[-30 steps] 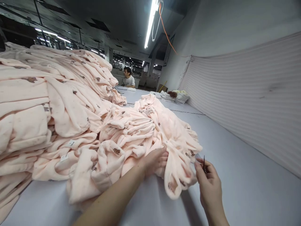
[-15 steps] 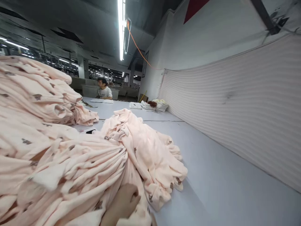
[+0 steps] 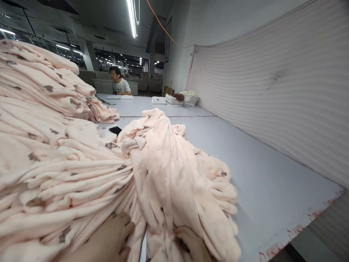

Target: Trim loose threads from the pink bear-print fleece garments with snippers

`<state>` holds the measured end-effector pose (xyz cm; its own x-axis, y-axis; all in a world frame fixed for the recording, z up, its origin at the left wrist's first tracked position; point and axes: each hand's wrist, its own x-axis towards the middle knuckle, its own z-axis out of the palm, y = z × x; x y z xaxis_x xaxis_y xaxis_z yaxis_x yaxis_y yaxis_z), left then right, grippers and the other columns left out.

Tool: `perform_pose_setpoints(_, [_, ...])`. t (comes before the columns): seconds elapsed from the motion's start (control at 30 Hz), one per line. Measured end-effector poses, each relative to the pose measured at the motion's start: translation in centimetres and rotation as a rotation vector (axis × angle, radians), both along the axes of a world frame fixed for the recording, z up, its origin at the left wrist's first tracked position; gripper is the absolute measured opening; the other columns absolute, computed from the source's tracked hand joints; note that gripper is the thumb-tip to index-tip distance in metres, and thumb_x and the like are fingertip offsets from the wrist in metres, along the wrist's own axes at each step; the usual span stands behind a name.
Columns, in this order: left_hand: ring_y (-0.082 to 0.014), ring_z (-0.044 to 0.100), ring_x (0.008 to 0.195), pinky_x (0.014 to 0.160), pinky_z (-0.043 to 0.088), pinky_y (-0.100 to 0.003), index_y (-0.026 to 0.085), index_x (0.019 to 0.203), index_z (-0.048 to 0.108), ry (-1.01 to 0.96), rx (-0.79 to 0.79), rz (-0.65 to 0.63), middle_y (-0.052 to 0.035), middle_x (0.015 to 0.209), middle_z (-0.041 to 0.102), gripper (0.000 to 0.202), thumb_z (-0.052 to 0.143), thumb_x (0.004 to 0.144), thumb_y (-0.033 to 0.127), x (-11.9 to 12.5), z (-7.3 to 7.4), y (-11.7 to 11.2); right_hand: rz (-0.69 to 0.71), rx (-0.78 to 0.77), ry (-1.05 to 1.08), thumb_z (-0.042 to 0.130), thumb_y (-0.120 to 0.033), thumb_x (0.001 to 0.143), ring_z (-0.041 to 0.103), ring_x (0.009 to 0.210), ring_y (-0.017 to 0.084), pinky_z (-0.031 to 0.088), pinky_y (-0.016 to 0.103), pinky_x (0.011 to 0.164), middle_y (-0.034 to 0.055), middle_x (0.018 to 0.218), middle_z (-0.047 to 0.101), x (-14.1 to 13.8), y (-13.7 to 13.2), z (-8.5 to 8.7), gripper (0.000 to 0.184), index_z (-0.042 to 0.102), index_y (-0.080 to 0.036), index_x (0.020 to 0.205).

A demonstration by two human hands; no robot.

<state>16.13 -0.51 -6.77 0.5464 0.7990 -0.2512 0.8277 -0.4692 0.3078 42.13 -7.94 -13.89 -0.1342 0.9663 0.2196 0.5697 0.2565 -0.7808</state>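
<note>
A large bundle of pale pink fleece garments (image 3: 158,163) with small brown prints lies on the table, gathered tightly into folds near its middle. At the lower left of the view, my left hand (image 3: 114,233) presses into the gathered folds with bent fingers closed on the fleece. My right hand (image 3: 193,243) is at the bottom, right of the left one, its fingers curled into the hanging part of the bundle. Some fingertips of both hands are hidden in the cloth. A narrow strip of pale tabletop shows between the hands.
A tall heap of the same pink fleece (image 3: 40,80) rises at the left. A dark phone-like object (image 3: 115,130) lies behind the bundle. Folded white stacks (image 3: 174,99) stand at the back of the grey table (image 3: 261,174). A person (image 3: 120,83) sits beyond; striped cloth (image 3: 261,80) covers the right wall.
My view has tipped down and come closer to the bundle. My right hand has come into view at the bottom, while my left hand appears further left. The bundle's right part looks spread wider.
</note>
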Motion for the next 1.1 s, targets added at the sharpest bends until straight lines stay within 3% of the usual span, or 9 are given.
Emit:
perform_pose_setpoints(0.17, [-0.0339, 0.054, 0.095, 0.085, 0.035, -0.05, 0.02, 0.095, 0.062, 0.011, 0.027, -0.139, -0.0126, 0.102, 0.062, 0.025, 0.052, 0.072, 0.023, 4.5, -0.1, -4.0, -0.217, -0.091, 0.142, 0.045, -0.033, 0.093, 0.065, 0.089, 0.019, 0.049, 0.027, 0.081, 0.004, 0.091, 0.07, 1.7, -1.3, 0.5, 0.024, 0.066, -0.022, 0.09])
perform_pose_setpoints(0.33, [-0.0254, 0.055, 0.094, 0.082, 0.041, -0.036, 0.019, 0.094, 0.053, -0.164, -0.023, 0.049, -0.0098, 0.1, 0.06, 0.033, 0.045, 0.066, 0.005, 6.0, -4.6, -6.4, -0.193, -0.076, 0.043, 0.06, -0.034, 0.079, 0.063, 0.079, 0.018, 0.048, 0.024, 0.071, 0.0009, 0.083, 0.065, 0.5, -4.4, -1.3, 0.013, 0.064, -0.023, 0.084])
perform_pose_setpoints(0.43, [-0.0178, 0.055, 0.081, 0.073, 0.042, -0.027, 0.022, 0.09, 0.045, -0.432, -0.042, 0.144, -0.0014, 0.086, 0.057, 0.032, 0.041, 0.065, 0.002, 5.2, -5.6, -6.6, -0.24, 0.024, 0.022, 0.064, -0.028, 0.071, 0.062, 0.071, 0.016, 0.048, 0.021, 0.061, -0.0001, 0.085, 0.061, -0.9, -5.8, -2.7, 0.019, 0.062, -0.026, 0.09])
perform_pose_setpoints(0.53, [-0.0162, 0.053, 0.073, 0.069, 0.042, -0.026, 0.023, 0.088, 0.043, -0.637, -0.064, 0.23, 0.0022, 0.079, 0.052, 0.027, 0.042, 0.068, 0.005, 4.9, -5.0, -6.9, -0.302, 0.209, 0.102, 0.053, -0.022, 0.081, 0.059, 0.071, 0.016, 0.046, 0.021, 0.063, 0.0008, 0.08, 0.058, -1.4, -5.6, -2.8, 0.008, 0.058, -0.024, 0.086])
perform_pose_setpoints(0.67, [-0.0213, 0.056, 0.093, 0.081, 0.042, -0.03, 0.024, 0.103, 0.055, -0.772, -0.041, 0.212, -0.0046, 0.103, 0.058, 0.032, 0.052, 0.073, 0.013, 5.7, -4.1, -7.5, -0.354, 0.315, 0.187, 0.053, -0.024, 0.087, 0.058, 0.081, 0.018, 0.045, 0.025, 0.073, 0.0027, 0.086, 0.061, -1.3, -4.2, -0.8, 0.007, 0.059, -0.023, 0.09])
perform_pose_setpoints(0.8, [-0.0229, 0.058, 0.09, 0.078, 0.042, -0.029, 0.02, 0.095, 0.066, -0.872, -0.447, 0.232, -0.0047, 0.09, 0.066, 0.021, 0.053, 0.084, 0.032, 6.7, -3.6, -7.0, -0.302, 0.175, 0.203, 0.053, -0.03, 0.088, 0.056, 0.068, 0.016, 0.041, 0.022, 0.063, -0.0001, 0.072, 0.06, -1.5, -2.9, 1.1, 0.012, 0.059, -0.022, 0.082])
perform_pose_setpoints(0.9, [-0.0216, 0.058, 0.08, 0.069, 0.042, -0.028, 0.015, 0.089, 0.067, -0.997, -0.639, 0.373, -0.0046, 0.079, 0.065, 0.036, 0.05, 0.086, 0.047, 6.6, -3.2, -6.1, -0.354, 0.07, 0.233, 0.056, -0.038, 0.086, 0.053, 0.06, 0.014, 0.039, 0.021, 0.056, -0.002, 0.064, 0.055, -1.8, -2.4, 1.7, 0.02, 0.057, -0.02, 0.075])
perform_pose_setpoints(1.03, [-0.02, 0.057, 0.083, 0.073, 0.041, -0.026, 0.019, 0.093, 0.066, -0.959, -0.4, 0.488, -0.003, 0.086, 0.066, 0.033, 0.056, 0.083, 0.049, 5.4, -2.8, -6.1, -0.415, 0.025, 0.325, 0.056, -0.045, 0.085, 0.052, 0.057, 0.014, 0.04, 0.021, 0.054, -0.0027, 0.061, 0.054, -2.0, -2.4, 1.7, 0.028, 0.056, -0.02, 0.073])
perform_pose_setpoints(1.1, [-0.0177, 0.056, 0.073, 0.065, 0.04, -0.024, 0.019, 0.083, 0.065, -0.95, -0.419, 0.575, -0.0006, 0.074, 0.064, 0.033, 0.061, 0.079, 0.051, 4.9, -3.1, -6.9, -0.464, 0.04, 0.354, 0.055, -0.046, 0.085, 0.052, 0.057, 0.014, 0.041, 0.021, 0.055, -0.0026, 0.062, 0.054, -2.2, -2.6, 1.7, 0.028, 0.056, -0.02, 0.076])
